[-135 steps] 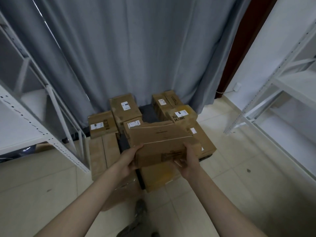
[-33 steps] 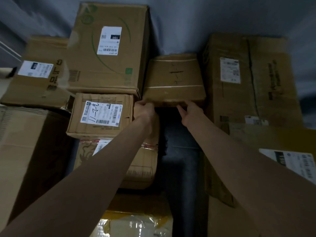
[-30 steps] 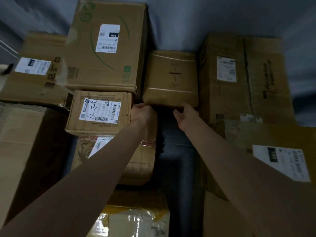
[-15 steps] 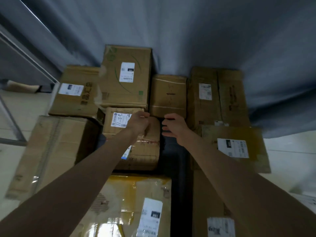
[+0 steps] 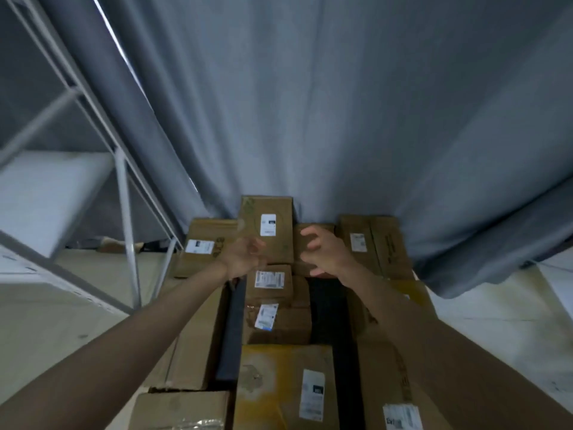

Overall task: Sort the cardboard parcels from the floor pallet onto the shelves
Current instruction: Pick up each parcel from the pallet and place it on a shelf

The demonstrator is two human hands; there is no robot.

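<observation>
While the white shelf unit [image 5: 46, 193] at the left showed only a bare board, the sorting looked barely begun. Nearly everything remained on the floor pallet [image 5: 231, 330], whose dark deck showed between the cardboard parcels [image 5: 279, 383] crowded against the grey curtain [image 5: 310, 103]: a tall labelled box [image 5: 266, 231] at the back, a smaller one [image 5: 269, 282] in front of it. Both hands hovered over the stack holding nothing, the left hand [image 5: 243, 259] loosely curled, the right hand [image 5: 325, 252] with fingers spread and bent.
</observation>
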